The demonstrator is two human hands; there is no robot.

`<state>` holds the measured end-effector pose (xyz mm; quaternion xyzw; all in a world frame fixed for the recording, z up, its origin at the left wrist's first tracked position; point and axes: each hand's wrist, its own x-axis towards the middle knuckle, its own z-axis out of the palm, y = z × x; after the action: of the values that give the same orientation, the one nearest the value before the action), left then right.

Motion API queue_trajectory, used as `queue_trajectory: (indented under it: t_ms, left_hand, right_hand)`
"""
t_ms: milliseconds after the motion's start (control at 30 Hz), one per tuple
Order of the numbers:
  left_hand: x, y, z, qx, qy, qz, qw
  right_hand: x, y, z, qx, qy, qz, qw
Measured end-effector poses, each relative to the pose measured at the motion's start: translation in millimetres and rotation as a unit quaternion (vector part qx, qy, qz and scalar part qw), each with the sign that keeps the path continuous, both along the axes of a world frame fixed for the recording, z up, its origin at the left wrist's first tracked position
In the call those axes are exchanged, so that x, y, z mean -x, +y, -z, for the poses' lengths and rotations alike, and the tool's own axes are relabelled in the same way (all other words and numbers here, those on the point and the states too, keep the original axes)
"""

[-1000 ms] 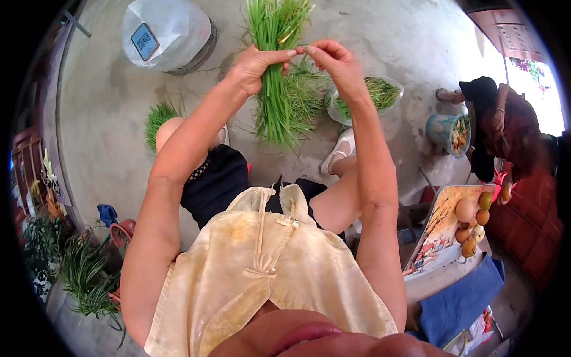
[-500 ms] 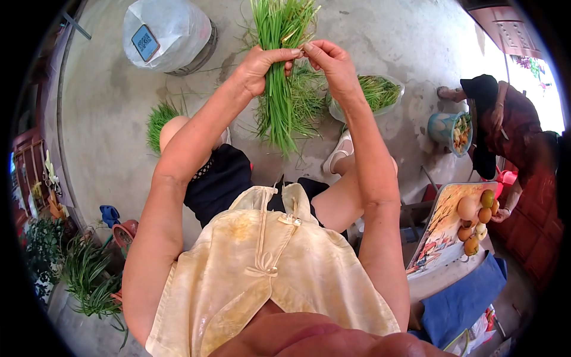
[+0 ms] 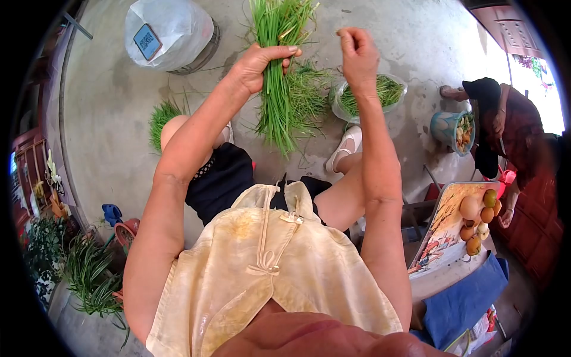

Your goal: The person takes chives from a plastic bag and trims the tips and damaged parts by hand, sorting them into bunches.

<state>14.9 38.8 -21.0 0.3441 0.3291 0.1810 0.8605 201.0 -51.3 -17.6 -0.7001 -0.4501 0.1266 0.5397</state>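
My left hand [image 3: 264, 64] is wrapped round a thick bunch of chives [image 3: 275, 98], its thumb lying across the stalks. The bunch stands up above the fist and its green leaves hang below. Off to the right of it, my right hand [image 3: 360, 59] is raised with thumb and fingertips pinched together. Whatever is in that pinch is too small to make out. Under the hands lies a loose heap of thin green blades [image 3: 306, 95] on the floor. A clear plastic bag of greens [image 3: 380, 95] sits just below my right hand.
A bin lined with white plastic [image 3: 172, 27] bears a phone [image 3: 147, 41]. More chives [image 3: 163, 122] lie by my left knee. At right, a person [image 3: 517, 125] bends near a blue bucket of scraps [image 3: 453, 132]. Several round fruits or vegetables [image 3: 470, 208] rest on a patterned board [image 3: 437, 238].
My right hand has moved away from the bunch, to the right and slightly up, still pinched. My left hand keeps its grip on the chives.
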Motion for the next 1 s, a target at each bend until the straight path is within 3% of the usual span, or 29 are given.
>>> queue_trajectory:
  t_ms: [67, 200, 233, 333, 433, 533, 667, 733, 767, 1000]
  left_hand:
    - [3.5, 2.3, 1.0, 0.003, 0.005, 0.006, 1.000]
    - [5.5, 3.9, -5.4, 0.004, 0.018, -0.002, 1.000]
    - [5.3, 3.5, -6.3, 0.001, 0.019, -0.006, 1.000]
    - [3.5, 1.9, -4.4, 0.007, 0.022, -0.014, 1.000]
    - [-0.9, -3.7, -6.7, -0.022, -0.001, -0.014, 1.000]
    - [-2.6, -6.1, -0.4, -0.024, -0.027, 0.002, 0.999]
    - [-3.6, -4.8, 3.3, -0.019, 0.011, -0.004, 1.000]
    - [-3.3, -7.3, 4.2, -0.075, 0.049, -0.003, 0.996]
    - [-3.7, -9.0, 4.5, -0.102, 0.068, 0.001, 0.992]
    - [-8.8, -25.5, -7.2, -0.221, 0.127, 0.015, 0.967]
  right_hand:
    - [-16.1, 1.3, 8.2, -0.007, 0.019, 0.041, 0.999]
    - [-14.9, -9.3, 3.2, 0.180, -0.067, -0.138, 0.972]
    - [-10.9, -9.3, 7.3, 0.136, -0.070, -0.174, 0.973]
    - [4.3, -2.6, 6.4, 0.057, 0.036, -0.209, 0.976]
    - [24.2, 0.6, -4.7, 0.049, 0.270, -0.224, 0.935]
    - [27.2, 5.8, 10.5, 0.012, 0.220, -0.227, 0.948]
    - [5.4, 5.5, -3.7, -0.081, 0.373, -0.152, 0.911]
    - [-3.5, -0.3, -11.2, -0.091, 0.467, -0.096, 0.874]
    - [-9.3, -1.4, -8.4, -0.107, 0.491, -0.121, 0.856]
    - [-1.1, 6.1, -17.0, -0.052, 0.373, -0.082, 0.923]
